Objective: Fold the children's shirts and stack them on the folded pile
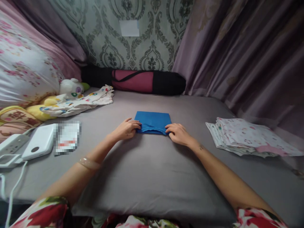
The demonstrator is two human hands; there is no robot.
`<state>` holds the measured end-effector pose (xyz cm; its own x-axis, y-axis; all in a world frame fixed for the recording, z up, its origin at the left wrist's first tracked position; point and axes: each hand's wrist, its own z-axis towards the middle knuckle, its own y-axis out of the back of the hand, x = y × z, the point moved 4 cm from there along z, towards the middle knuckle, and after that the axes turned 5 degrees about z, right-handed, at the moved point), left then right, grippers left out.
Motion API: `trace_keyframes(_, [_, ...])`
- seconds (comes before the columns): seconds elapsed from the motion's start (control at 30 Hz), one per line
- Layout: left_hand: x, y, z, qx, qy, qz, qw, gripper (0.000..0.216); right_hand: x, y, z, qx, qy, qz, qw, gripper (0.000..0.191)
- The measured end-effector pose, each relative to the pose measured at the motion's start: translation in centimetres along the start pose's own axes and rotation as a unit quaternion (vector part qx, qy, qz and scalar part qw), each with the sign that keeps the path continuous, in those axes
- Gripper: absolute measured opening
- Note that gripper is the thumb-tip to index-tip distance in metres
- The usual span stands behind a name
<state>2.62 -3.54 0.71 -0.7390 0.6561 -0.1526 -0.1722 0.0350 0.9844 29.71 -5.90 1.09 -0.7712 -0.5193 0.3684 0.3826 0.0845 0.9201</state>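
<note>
A blue cloth (153, 119), folded into a flat rectangle, lies on the grey bed sheet (152, 171). Its near edge is gathered and slightly wavy, perhaps an elastic band. At the near left corner, my left hand (128, 129) has its fingers closed on the cloth, thumb tucked below. My right hand (179, 133) grips the near right corner in the same way. Both hands rest low, close to the sheet. A pale bangle (89, 163) circles my left forearm.
A stack of folded printed cloths (247, 136) lies at right. On the left are a crumpled printed cloth (83, 103), plush toys (71, 86), a white power bank (39, 142), a power strip (14, 145) and a blurred packet (67, 137). A black-and-maroon long bag (133, 80) lies along the wall.
</note>
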Motion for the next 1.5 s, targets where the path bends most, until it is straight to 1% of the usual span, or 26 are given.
trace_keyframes(0.1, [-1.1, 0.7, 2.0, -0.063, 0.065, -0.006, 0.996, 0.040, 0.6, 0.0, 2.4, -0.048, -0.035, 0.007, 0.998, 0.038])
trace_keyframes(0.17, [-1.9, 0.7, 4.0, -0.105, 0.117, 0.003, 0.988, 0.044, 1.1, -0.3, 4.4, -0.086, -0.068, -0.008, 0.994, 0.043])
trace_keyframes(0.2, [-2.3, 0.4, 5.1, -0.111, 0.139, 0.009, 0.984, 0.046, 1.4, -0.6, 5.4, -0.093, -0.085, -0.018, 0.992, 0.046])
trace_keyframes(0.3, [-2.9, -1.3, 7.9, -0.090, 0.176, 0.035, 0.980, 0.054, 2.2, -2.0, 7.9, -0.075, -0.115, -0.052, 0.989, 0.054])
trace_keyframes(0.4, [-2.7, -3.4, 9.2, -0.062, 0.185, 0.057, 0.979, 0.058, 2.2, -3.7, 9.0, -0.039, -0.125, -0.079, 0.988, 0.056])
trace_keyframes(0.5, [-2.1, -4.8, 9.1, -0.042, 0.194, 0.058, 0.978, 0.059, 1.6, -5.2, 9.3, 0.002, -0.138, -0.080, 0.987, 0.056])
trace_keyframes(0.6, [-1.8, -5.2, 8.9, -0.033, 0.196, 0.059, 0.978, 0.059, 1.2, -5.9, 9.2, 0.018, -0.146, -0.074, 0.986, 0.056])
trace_keyframes(0.77, [-1.8, -5.0, 9.1, -0.013, 0.195, 0.059, 0.979, 0.058, 1.3, -5.7, 9.3, 0.019, -0.156, -0.067, 0.985, 0.056])
trace_keyframes(0.9, [-1.7, -4.4, 9.1, 0.016, 0.195, 0.040, 0.980, 0.060, 1.1, -5.1, 9.3, 0.049, -0.154, -0.035, 0.986, 0.056])
trace_keyframes(0.97, [-1.4, -3.7, 8.8, 0.002, 0.203, 0.042, 0.978, 0.060, 0.7, -4.4, 9.2, 0.042, -0.155, -0.018, 0.987, 0.057])
trace_keyframes(1.03, [-1.0, -3.1, 8.4, -0.035, 0.217, 0.058, 0.974, 0.060, -0.1, -3.7, 9.0, 0.005, -0.169, -0.022, 0.985, 0.059])
trace_keyframes(1.1, [-0.4, -3.0, 7.9, -0.053, 0.230, 0.065, 0.970, 0.061, -0.9, -3.5, 8.6, -0.023, -0.188, -0.038, 0.981, 0.061])
trace_keyframes(1.2, [0.4, -3.9, 7.6, -0.025, 0.251, 0.044, 0.967, 0.066, -1.9, -4.1, 8.2, -0.013, -0.217, -0.042, 0.975, 0.063])
trace_keyframes(1.3, [1.0, -4.6, 7.6, -0.006, 0.263, 0.035, 0.964, 0.069, -2.3, -4.8, 8.0, -0.005, -0.226, -0.039, 0.973, 0.064])
trace_keyframes(1.4, [1.2, -4.7, 7.7, 0.004, 0.263, 0.033, 0.964, 0.069, -2.4, -5.0, 8.0, -0.002, -0.225, -0.041, 0.974, 0.064])
trace_keyframes(1.5, [1.0, -4.3, 7.5, 0.009, 0.254, 0.032, 0.967, 0.068, -2.4, -4.7, 8.0, 0.003, -0.225, -0.043, 0.973, 0.064])
